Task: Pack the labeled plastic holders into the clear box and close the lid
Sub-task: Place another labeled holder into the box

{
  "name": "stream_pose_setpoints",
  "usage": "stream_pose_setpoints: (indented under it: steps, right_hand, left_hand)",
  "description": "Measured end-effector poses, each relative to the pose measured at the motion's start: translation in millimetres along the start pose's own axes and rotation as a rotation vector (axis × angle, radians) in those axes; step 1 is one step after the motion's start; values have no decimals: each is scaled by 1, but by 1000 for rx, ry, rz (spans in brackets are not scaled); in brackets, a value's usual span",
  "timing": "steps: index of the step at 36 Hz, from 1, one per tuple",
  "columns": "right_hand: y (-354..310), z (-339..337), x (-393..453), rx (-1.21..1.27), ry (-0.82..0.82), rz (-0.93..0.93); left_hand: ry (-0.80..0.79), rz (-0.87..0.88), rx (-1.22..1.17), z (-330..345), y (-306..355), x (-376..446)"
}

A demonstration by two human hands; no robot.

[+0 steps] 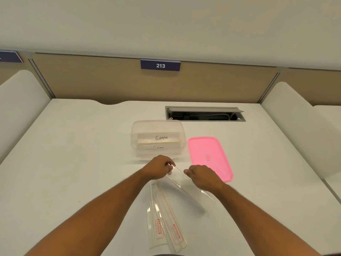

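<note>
Clear holder point(181, 179) pinched between left hand point(160, 167) and right hand point(200, 177) (lidless clear box point(158, 139) just beyond).

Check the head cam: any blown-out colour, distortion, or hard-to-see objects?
Head view: pink lid is oversaturated and glows, detail washed out; wide-angle bends the desk edges and partition; clear holder between left hand and right hand nearly vanishes against the white desk; shadows soft.
</note>
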State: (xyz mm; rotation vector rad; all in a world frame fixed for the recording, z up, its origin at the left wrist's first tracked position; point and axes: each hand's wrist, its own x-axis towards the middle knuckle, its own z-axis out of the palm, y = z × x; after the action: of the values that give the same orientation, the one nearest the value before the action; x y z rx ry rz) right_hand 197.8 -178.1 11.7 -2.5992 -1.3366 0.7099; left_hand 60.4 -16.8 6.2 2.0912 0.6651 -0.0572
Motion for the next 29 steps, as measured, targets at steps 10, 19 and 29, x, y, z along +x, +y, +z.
stream_pose_setpoints:
  steps: [10, 19, 29]
  right_hand:
    - [4, -7, 3, 111, -130, -27]
    - [8, -18, 6, 121, -140, -165]
    - [-3, -51, 19, 147, -226, -203]
  left_hand:
    - [128, -205, -196, -19, 3, 5]
    - [106, -304, -328, -41, 6, 1]
    - [134, -152, 21, -70, 6, -1]
